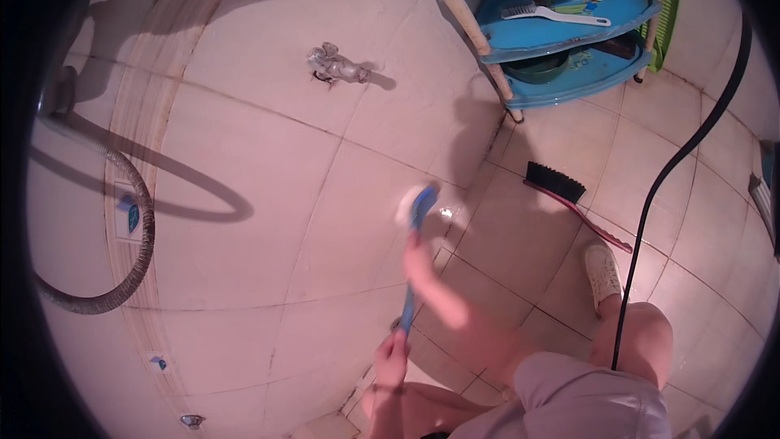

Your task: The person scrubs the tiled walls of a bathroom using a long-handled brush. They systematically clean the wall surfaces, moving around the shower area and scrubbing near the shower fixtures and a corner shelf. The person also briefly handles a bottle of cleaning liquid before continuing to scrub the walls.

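A blue long-handled scrub brush [423, 202] has its pale bristle head against the tiled wall [268, 219], low down near the floor. My right hand [418, 260], a little blurred, is wrapped round the handle just below the head. Farther down, my left hand [392, 359] grips the lower end of the same handle. The brush stands nearly upright in the picture. Its bristles are smeared, so their detail cannot be made out.
A blue tiered shelf [532, 103] at the far right holds a white-handled brush [561, 15]. On the floor lies a black-bristled brush [556, 183] with a red handle, near my shoe [603, 270]. A metal tap [337, 67] juts from the wall; a shower hose [146, 228] loops at left. A black cord [660, 179] hangs at right.
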A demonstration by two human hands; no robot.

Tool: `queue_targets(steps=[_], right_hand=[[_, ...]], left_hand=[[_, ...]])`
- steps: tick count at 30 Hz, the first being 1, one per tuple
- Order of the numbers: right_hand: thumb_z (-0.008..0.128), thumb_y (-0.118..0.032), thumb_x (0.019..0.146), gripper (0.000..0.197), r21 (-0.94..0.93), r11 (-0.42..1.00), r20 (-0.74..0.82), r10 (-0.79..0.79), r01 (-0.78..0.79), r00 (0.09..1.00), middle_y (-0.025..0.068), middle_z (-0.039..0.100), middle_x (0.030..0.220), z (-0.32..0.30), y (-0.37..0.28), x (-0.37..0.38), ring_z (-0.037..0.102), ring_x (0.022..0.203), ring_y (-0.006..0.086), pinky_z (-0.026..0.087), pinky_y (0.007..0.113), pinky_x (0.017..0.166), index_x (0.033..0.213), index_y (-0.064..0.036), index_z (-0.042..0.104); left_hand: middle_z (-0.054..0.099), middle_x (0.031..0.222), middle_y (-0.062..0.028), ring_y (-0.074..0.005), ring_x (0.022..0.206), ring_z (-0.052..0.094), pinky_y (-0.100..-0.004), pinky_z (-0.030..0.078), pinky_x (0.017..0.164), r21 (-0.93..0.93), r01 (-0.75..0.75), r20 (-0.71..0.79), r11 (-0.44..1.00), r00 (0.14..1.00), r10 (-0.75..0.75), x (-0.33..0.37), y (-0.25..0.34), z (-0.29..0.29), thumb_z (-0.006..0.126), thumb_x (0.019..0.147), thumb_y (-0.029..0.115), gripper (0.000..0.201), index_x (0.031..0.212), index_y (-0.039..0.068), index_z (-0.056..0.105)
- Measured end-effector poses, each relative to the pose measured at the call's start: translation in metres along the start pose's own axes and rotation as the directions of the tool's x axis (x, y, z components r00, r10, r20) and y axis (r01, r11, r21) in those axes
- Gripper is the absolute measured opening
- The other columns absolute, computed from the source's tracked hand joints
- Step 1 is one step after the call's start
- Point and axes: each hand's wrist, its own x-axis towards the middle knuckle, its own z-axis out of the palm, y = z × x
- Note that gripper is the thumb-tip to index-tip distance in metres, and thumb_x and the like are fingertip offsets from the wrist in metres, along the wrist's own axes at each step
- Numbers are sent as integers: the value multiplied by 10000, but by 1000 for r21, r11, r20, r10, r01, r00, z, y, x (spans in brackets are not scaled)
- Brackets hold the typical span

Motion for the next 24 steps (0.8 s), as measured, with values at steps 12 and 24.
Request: queue_targets(steps=[12, 24], right_hand=[[338, -309, 878, 395, -53, 971, 280, 239, -234, 930, 250, 525, 677, -11, -1, -81, 523, 715, 408, 400, 435, 593, 748, 28, 498], [314, -389, 858, 487, 81, 894, -23, 444, -441, 896, 248, 566, 736, -46, -33, 104, 564, 674, 391, 454, 430, 532, 817, 38, 547]], left_hand=[[456, 497, -41, -99, 487, 419, -276, 341, 444, 534, -44, -383, 844, 877, 289, -58, -61, 6, 454, 841, 247, 289, 807, -12, 578], [542, 690, -211, -366, 643, 533, -365, 413, 553, 592, -261, 59, 763, 958, 282, 95, 51, 75, 442, 842, 278, 290, 865, 26, 583]])
